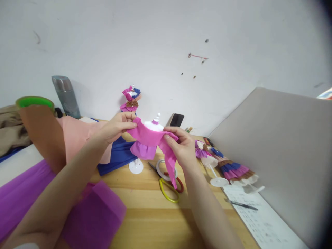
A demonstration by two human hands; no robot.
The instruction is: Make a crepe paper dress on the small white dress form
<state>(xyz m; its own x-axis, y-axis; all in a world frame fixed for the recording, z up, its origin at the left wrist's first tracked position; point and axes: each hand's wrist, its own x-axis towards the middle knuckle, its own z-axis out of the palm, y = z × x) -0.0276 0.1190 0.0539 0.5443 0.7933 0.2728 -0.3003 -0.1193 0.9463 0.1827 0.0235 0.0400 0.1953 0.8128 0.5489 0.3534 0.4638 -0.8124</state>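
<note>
A strip of pink crepe paper is stretched between my two hands, in front of a small white dress-form stand. My left hand pinches its left end between thumb and fingers. With thumb and fingers, my right hand grips it further right, and a loose tail hangs below that hand. A lighter purple ruffle circles the form beneath the strip. The form's round white base rests on the wooden table. Scissors with yellow and red handles and a roll of white tape lie below.
Purple paper, peach paper, brown paper and blue paper spread over the left side. A bottle and phone are by the wall. Dressed forms, a pen and a written sheet lie right.
</note>
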